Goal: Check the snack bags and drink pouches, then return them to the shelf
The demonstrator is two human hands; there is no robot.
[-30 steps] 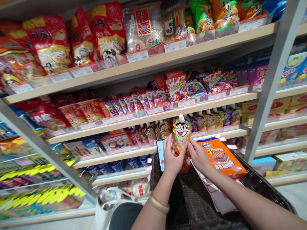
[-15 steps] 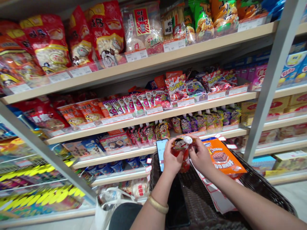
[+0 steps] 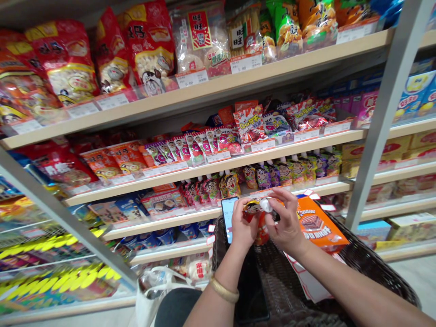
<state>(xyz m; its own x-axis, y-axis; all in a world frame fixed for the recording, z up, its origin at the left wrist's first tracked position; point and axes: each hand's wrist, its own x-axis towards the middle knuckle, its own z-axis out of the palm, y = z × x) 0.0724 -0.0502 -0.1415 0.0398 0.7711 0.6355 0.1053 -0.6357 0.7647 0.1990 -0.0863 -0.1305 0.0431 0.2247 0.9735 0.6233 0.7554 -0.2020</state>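
My left hand is closed around a red drink or jelly pouch with a cartoon face and a white cap. The pouch is held upright over a dark wicker basket, its lower part partly behind my fingers. On the cap's right side, my right hand has its thumb and forefinger at the cap, with the other fingers raised and bent. A phone with a lit screen stands just left of my left hand. A gold bracelet circles my left wrist.
The wicker basket holds an orange snack pack, red-edged white cards and a black slab-like device. Shelves of packaged snacks rise ahead, with similar capped pouches on a lower one. A white bag stands at lower left.
My right hand has shifted from the pouch's side up to the cap, its fingers lifting. The left hand still grips the pouch in nearly the same place.
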